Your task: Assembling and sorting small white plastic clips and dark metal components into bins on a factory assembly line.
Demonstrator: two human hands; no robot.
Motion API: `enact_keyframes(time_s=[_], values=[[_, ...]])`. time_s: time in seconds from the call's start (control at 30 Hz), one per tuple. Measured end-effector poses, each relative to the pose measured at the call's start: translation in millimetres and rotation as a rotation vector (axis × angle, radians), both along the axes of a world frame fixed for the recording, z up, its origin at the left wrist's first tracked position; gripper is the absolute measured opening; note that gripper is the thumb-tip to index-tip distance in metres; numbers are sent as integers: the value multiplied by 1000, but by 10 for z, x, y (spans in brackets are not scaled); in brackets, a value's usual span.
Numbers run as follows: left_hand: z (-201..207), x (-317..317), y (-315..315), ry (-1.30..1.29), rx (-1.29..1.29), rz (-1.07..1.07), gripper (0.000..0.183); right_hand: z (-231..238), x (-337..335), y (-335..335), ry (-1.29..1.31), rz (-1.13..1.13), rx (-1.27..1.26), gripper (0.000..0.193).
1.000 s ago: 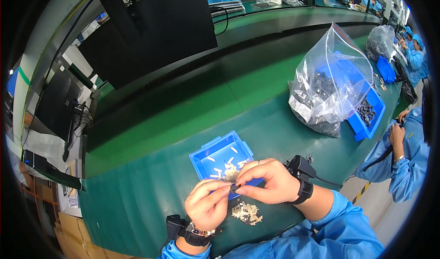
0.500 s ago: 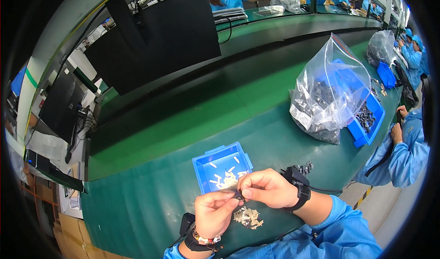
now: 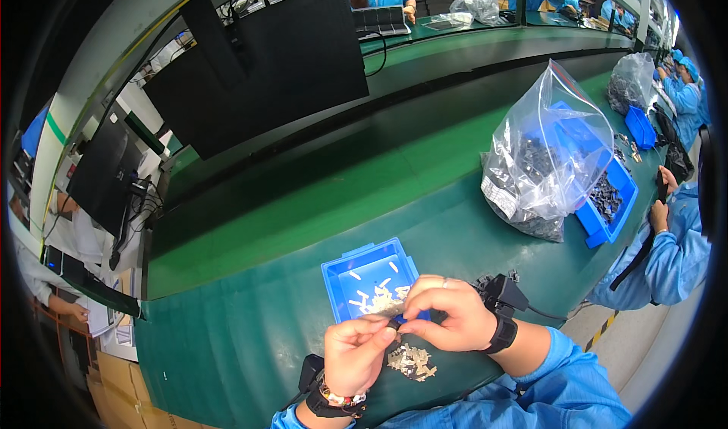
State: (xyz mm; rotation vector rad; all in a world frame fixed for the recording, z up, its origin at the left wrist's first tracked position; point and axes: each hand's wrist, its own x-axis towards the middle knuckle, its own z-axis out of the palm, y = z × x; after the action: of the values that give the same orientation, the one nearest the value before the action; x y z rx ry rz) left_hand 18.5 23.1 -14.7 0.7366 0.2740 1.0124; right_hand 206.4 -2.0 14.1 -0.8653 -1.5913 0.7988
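My left hand and my right hand meet in front of me, fingertips pinched together. Between them is a small dark part, mostly covered by the fingers; its exact kind does not show. Just beyond my hands stands a blue plastic bin with pale cream strips lying in it. Close to my fingers, on the green tabletop, lies a little heap of flat beige pieces. Several small black parts lie behind my right wrist.
A clear plastic bag full of dark parts stands at the right against a larger blue bin. A co-worker sits at the right edge. Behind the green belt is a big black monitor.
My right hand's fingers have curled and lifted slightly, still at the small dark part. My left hand has stayed nearly in place. The view has shifted a little.
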Motion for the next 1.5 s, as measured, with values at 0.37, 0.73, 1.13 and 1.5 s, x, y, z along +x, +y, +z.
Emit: enact_keyframes(time_s=[0.37,0.73,1.13,1.5], values=[[31,-22,-6,307,184,106,25,-39,114,57,-265,-51,299,21],[260,-80,-141,285,31,-87,46,246,-7,-269,-579,-42,353,21],[247,-33,-209,518,145,-400,31,145,1255,-1043,-572,-1066,351,17],[364,7,-40,835,576,473,2,177,1633,-1443,-293,-1153,84,20]])
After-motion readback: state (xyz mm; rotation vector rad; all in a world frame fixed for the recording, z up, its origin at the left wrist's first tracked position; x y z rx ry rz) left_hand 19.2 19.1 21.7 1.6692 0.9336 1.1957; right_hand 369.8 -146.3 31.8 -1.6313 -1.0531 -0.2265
